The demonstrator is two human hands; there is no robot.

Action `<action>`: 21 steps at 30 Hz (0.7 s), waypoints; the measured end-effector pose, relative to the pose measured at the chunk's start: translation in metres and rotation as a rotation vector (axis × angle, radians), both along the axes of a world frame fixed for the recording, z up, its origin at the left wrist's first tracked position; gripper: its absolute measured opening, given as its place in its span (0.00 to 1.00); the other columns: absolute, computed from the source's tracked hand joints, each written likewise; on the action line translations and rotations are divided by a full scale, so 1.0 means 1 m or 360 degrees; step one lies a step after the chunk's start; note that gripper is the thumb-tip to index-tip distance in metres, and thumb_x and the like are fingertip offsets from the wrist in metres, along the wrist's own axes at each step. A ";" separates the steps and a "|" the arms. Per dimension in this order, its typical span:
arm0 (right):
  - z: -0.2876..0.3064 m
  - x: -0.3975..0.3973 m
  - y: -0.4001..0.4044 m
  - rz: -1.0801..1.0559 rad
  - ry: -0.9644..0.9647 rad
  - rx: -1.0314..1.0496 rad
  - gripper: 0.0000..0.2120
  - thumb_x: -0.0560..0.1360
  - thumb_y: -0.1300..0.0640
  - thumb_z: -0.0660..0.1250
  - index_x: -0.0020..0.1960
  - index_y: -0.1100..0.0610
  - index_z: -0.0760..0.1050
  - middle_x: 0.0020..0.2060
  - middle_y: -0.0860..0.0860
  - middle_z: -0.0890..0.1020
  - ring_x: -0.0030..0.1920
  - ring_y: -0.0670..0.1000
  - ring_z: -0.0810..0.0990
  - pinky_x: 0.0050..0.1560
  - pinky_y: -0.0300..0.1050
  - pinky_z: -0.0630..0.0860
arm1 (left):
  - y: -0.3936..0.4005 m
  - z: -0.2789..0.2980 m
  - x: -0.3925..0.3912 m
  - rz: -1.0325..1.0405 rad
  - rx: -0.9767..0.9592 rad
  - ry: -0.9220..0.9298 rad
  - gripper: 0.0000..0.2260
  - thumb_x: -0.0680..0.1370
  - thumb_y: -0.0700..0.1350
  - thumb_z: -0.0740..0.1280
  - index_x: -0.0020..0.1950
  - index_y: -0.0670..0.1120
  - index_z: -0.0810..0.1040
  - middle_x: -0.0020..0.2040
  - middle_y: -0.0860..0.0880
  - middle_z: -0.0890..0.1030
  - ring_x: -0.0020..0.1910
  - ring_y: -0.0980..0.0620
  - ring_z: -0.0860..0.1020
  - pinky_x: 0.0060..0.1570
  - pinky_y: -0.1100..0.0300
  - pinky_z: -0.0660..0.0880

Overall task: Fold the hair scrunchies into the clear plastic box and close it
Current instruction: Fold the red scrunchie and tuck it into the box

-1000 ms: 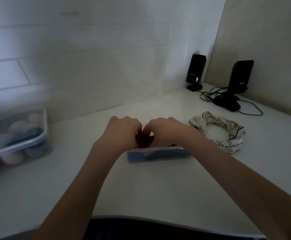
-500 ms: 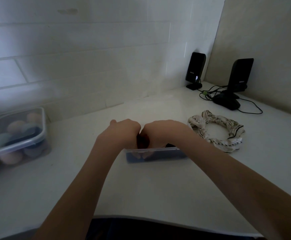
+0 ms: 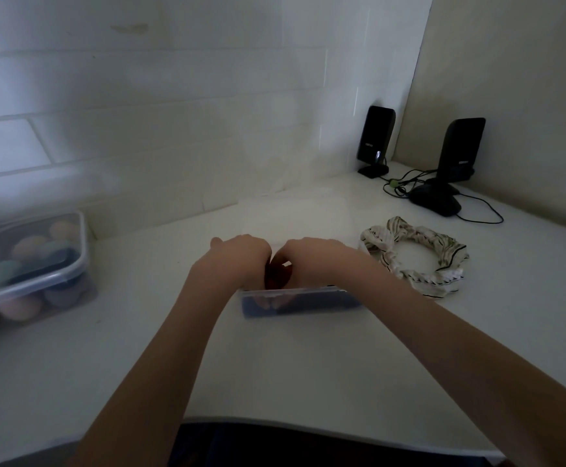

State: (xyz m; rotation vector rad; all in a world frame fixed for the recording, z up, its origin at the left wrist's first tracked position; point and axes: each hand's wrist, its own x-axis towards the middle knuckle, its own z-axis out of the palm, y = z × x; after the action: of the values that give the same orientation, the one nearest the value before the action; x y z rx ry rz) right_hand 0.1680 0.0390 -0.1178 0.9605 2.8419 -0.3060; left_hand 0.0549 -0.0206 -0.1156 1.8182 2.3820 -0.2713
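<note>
A shallow clear plastic box sits in the middle of the white counter, with dark blue fabric showing through its front wall. My left hand and my right hand are side by side over its left half, both curled around a dark red scrunchie and pressing it down into the box. My fingertips show through the front wall. A white scrunchie with dark stripes lies flat on the counter to the right of the box, untouched. No lid is visible.
A lidded clear container of pastel rounded items stands at the left by the tiled wall. Two black speakers with trailing cables occupy the back right corner. The counter's front edge is near my body.
Both hands have sunk a little lower into the box with the dark red scrunchie. The striped scrunchie and the box have stayed where they were.
</note>
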 end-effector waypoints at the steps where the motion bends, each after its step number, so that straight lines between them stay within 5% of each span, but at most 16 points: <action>1: -0.001 0.001 0.002 -0.0011 0.0016 -0.0043 0.23 0.65 0.39 0.71 0.58 0.44 0.78 0.49 0.47 0.83 0.45 0.51 0.78 0.44 0.43 0.71 | 0.000 0.001 0.001 0.0006 -0.0021 -0.0001 0.17 0.67 0.57 0.72 0.51 0.50 0.78 0.45 0.51 0.79 0.44 0.50 0.74 0.46 0.53 0.62; 5: -0.002 0.006 0.007 0.0021 0.0111 -0.0210 0.21 0.65 0.40 0.72 0.57 0.42 0.79 0.47 0.46 0.84 0.44 0.50 0.79 0.47 0.44 0.75 | -0.002 0.002 0.002 0.0030 -0.0059 -0.0043 0.19 0.67 0.60 0.72 0.52 0.50 0.78 0.48 0.49 0.80 0.46 0.50 0.74 0.46 0.53 0.63; 8: 0.002 0.022 0.010 -0.0017 0.0357 -0.0265 0.19 0.65 0.41 0.73 0.55 0.43 0.80 0.36 0.42 0.80 0.36 0.45 0.78 0.41 0.43 0.75 | -0.004 0.005 0.001 -0.0026 -0.0120 -0.0094 0.24 0.64 0.59 0.74 0.55 0.48 0.77 0.50 0.48 0.79 0.51 0.47 0.75 0.46 0.54 0.68; 14: -0.010 0.072 0.020 -0.0587 0.1562 -0.0063 0.04 0.74 0.56 0.66 0.45 0.52 0.80 0.26 0.49 0.76 0.25 0.44 0.70 0.32 0.39 0.69 | -0.011 0.026 0.003 -0.0147 -0.0303 -0.0242 0.20 0.69 0.54 0.73 0.56 0.45 0.76 0.48 0.48 0.78 0.44 0.50 0.74 0.41 0.60 0.70; 17: -0.017 0.089 0.019 -0.0740 0.1814 -0.0021 0.06 0.75 0.61 0.63 0.46 0.54 0.78 0.29 0.50 0.76 0.26 0.42 0.71 0.28 0.31 0.68 | -0.017 0.038 0.003 -0.0217 -0.0329 -0.0298 0.20 0.73 0.49 0.70 0.63 0.45 0.74 0.57 0.47 0.78 0.53 0.49 0.76 0.53 0.56 0.73; 21: -0.031 0.105 0.026 -0.0792 0.1726 0.0188 0.07 0.75 0.63 0.62 0.48 0.53 0.75 0.35 0.50 0.77 0.32 0.43 0.72 0.32 0.29 0.68 | -0.025 0.043 0.003 -0.0183 -0.0144 -0.0398 0.25 0.74 0.45 0.70 0.70 0.48 0.68 0.66 0.50 0.73 0.63 0.49 0.73 0.63 0.54 0.71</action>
State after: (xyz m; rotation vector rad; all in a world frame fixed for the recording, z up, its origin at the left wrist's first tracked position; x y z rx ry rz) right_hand 0.2729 0.0654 -0.1491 2.0271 3.4510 -0.9719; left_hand 0.0575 -0.0451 -0.0731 1.8306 2.0695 -0.1504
